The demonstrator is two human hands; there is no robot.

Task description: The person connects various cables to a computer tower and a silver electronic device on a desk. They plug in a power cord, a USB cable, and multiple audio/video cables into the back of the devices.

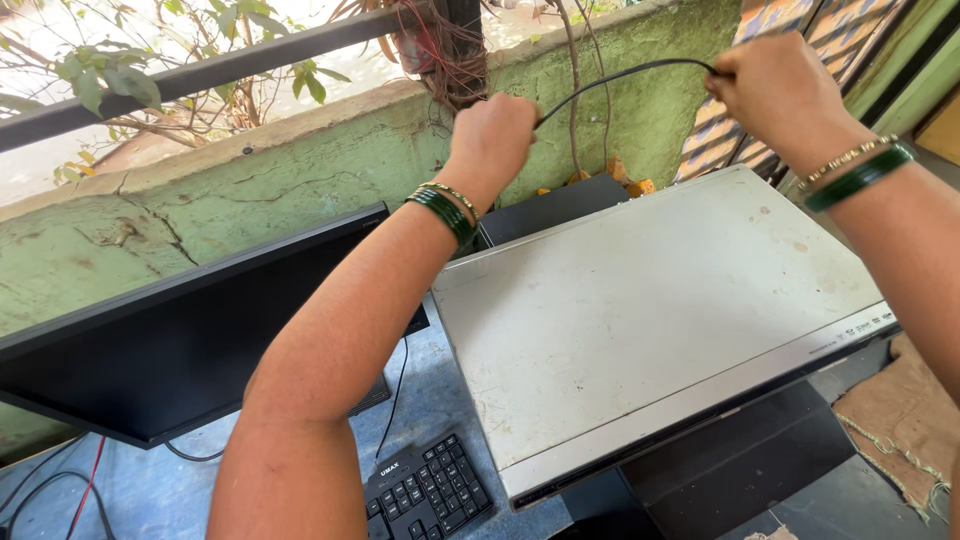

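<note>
Black cable (610,75) arched between left hand (492,135), right hand (775,85) (both gripping), above silver player (650,320)

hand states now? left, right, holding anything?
Left hand: closed in a fist on the black cable.
Right hand: closed, gripping the same black cable at its other end.

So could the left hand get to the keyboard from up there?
Probably yes. The left hand is closed on the black cable by the wall, but nothing lies over the keyboard below its arm; it would have to let go first.
</note>
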